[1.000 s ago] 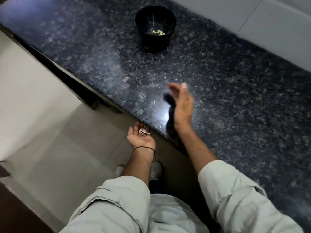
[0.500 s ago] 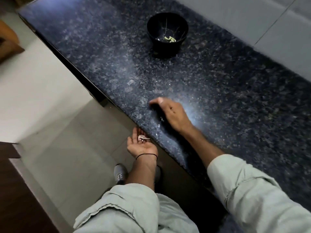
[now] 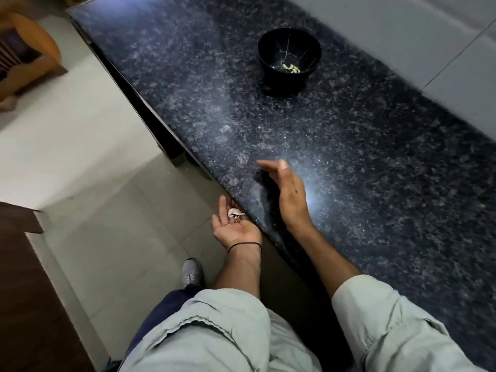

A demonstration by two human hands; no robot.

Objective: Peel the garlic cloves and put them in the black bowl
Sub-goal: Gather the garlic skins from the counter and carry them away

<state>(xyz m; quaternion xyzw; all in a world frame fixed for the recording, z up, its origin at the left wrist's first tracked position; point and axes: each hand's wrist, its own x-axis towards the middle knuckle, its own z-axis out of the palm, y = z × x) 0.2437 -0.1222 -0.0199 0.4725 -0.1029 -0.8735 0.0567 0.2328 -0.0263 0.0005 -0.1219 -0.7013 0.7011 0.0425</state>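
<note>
**A:** As the dark speckled counter [image 3: 375, 183] runs from far left to near right, what stands on it?

**B:** The black bowl [image 3: 285, 83], far along it, near the pale tiled wall [image 3: 402, 36]. Left of the counter lies a light tiled floor [image 3: 107, 237].

**A:** And the person?

**B:** Two arms in pale rolled sleeves [image 3: 389, 331] reach in from the near side. The right hand [image 3: 288, 194] is raised over the counter's near edge, turned on its side. Its fingers are straight and together, grasping nothing. The fingertips are blurred, so I cannot tell whether they touch the stone.

**A:** The left hand?

**B:** The left hand [image 3: 233, 229] is held palm up just beside the counter's edge, left of the right hand, with its fingers loose and relaxed. A grey shoe [image 3: 191, 272] shows on the floor nearer than it, and a thin black band [image 3: 244, 245] circles the wrist.

**A:** Anything in that palm?

**B:** A few papery garlic skins [image 3: 235, 212] lie loose on it, not pinched.

**A:** Where are the garlic cloves [image 3: 290, 67]?

**B:** Pale and peeled, at the bottom of the bowl, well apart from both hands.
</note>
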